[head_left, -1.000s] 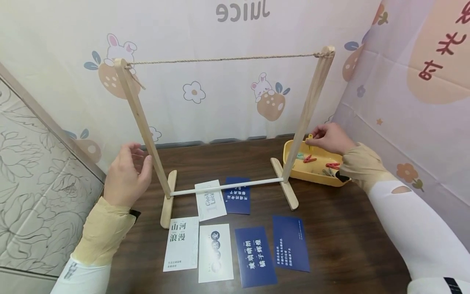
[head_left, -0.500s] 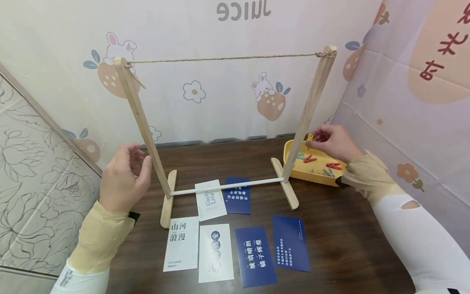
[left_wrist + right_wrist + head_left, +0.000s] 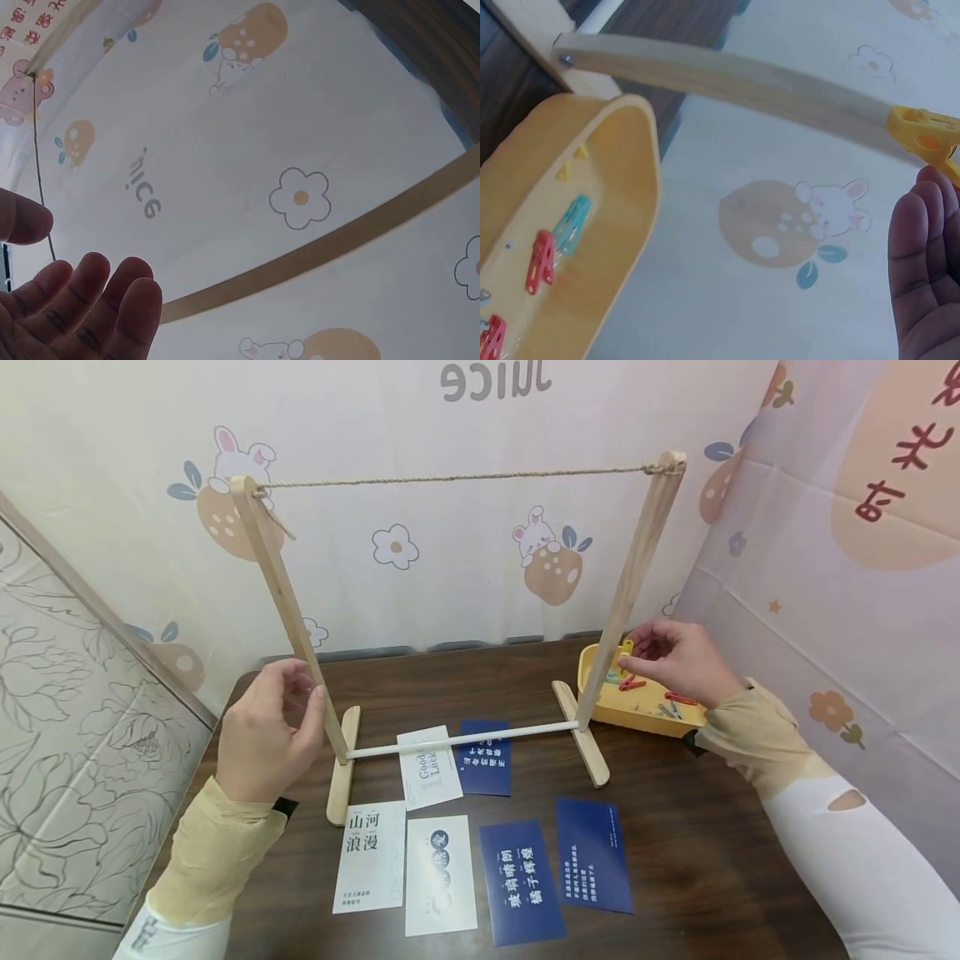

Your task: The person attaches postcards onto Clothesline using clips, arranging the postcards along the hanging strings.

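Note:
My right hand (image 3: 686,662) pinches a yellow clothespin (image 3: 626,648) above the near-left part of a yellow basket (image 3: 633,717). In the right wrist view the clothespin (image 3: 919,131) sticks out past the fingers at the right edge. Red, teal and grey clothespins lie in the basket, among them a red one (image 3: 541,259). Beside the left post (image 3: 285,597) of a wooden stand, my left hand (image 3: 270,731) is held up with loosely bent fingers and nothing in it. Twine (image 3: 450,479) runs between the tops of the two posts.
Four-sided cards lie flat on the dark wooden table (image 3: 690,843): a row at the front, including a blue card (image 3: 522,881) and a white card (image 3: 367,860). A "Good Luck" card (image 3: 431,777) lies partly under the white crossbar (image 3: 525,734). A printed curtain hangs behind.
My right hand has shifted slightly left and down with the yellow clothespin in its fingers. My left hand has moved a little to the right, closer over the left post.

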`<state>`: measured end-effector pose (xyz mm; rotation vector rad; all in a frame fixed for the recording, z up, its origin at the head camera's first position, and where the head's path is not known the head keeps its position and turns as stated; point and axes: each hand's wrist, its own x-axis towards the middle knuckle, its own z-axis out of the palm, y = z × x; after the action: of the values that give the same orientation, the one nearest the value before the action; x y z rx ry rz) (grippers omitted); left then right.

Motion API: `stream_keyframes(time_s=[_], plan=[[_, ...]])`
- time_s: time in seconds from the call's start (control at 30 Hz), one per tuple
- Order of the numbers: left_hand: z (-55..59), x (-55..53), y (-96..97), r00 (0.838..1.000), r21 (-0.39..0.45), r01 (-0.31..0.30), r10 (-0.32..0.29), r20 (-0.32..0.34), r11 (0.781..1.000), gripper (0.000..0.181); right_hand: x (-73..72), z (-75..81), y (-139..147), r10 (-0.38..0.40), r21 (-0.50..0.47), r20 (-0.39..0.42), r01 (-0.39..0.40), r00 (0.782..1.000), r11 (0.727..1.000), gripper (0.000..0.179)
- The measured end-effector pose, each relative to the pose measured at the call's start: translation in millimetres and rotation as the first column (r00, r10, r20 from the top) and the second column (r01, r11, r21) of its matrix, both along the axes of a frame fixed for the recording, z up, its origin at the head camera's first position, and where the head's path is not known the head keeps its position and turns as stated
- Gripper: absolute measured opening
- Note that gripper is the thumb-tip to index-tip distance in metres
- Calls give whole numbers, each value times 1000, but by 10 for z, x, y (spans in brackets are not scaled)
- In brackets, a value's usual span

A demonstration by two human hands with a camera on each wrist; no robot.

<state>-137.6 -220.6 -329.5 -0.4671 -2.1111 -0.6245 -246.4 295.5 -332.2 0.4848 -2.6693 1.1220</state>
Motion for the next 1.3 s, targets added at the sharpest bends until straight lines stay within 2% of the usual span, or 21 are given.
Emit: stream_keyframes(time_s=[0.27, 0.47, 0.73, 0.93, 1.1, 1.3], plan=[[-65, -7, 100, 999, 11, 49, -50, 13, 999, 25, 148, 1, -176, 68, -63, -29, -70, 997, 996, 23], [-112, -32, 166, 995, -37, 101, -100, 27, 994, 23, 221, -63, -303, 147, -57, -99, -153, 984, 987, 26], [-225, -42, 264, 989, -76, 136, -130, 73, 988, 22, 319, -79, -479, 181, -56, -81, -186, 980, 981, 26], [-329, -65, 378, 978, -96, 173, -159, 134, 980, 22, 342, -162, -611, 268, -105, -93, -277, 959, 955, 26], [-399, -87, 505, 968, -110, 203, -182, 172, 973, 23, 375, -191, -723, 312, -101, -75, -318, 947, 943, 24], [-458, -97, 648, 947, -115, 250, -218, 236, 961, 24, 421, -207, -869, 350, -110, -43, -352, 936, 929, 23]])
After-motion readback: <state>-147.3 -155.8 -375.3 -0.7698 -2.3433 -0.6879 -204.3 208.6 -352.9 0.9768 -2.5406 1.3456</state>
